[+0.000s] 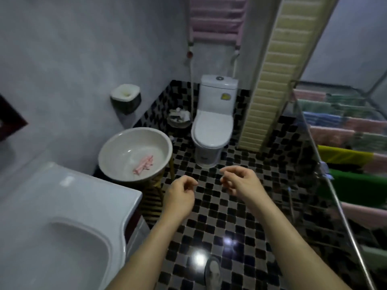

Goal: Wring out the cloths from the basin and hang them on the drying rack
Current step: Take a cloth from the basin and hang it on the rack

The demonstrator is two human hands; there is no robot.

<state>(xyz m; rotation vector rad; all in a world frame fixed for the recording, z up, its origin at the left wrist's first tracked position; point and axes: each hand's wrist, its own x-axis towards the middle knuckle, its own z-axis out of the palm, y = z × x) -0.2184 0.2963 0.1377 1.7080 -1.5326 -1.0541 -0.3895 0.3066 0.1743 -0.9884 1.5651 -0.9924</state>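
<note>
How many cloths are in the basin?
1: a pink cloth lies rolled on the bottom of the basin, right of its middle. No other shows there, and almost all of the bottom is visible. Other cloths hang on the rack at right.

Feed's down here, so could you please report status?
Left hand, right hand empty, loosely curled. Pink rolled cloth lies in round white basin. Nothing blocks it.

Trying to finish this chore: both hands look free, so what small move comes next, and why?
Probably reach the left hand to the pink cloth in the basin: it and the right hand hold nothing, and the cloth lies on the left hand's side.
</note>
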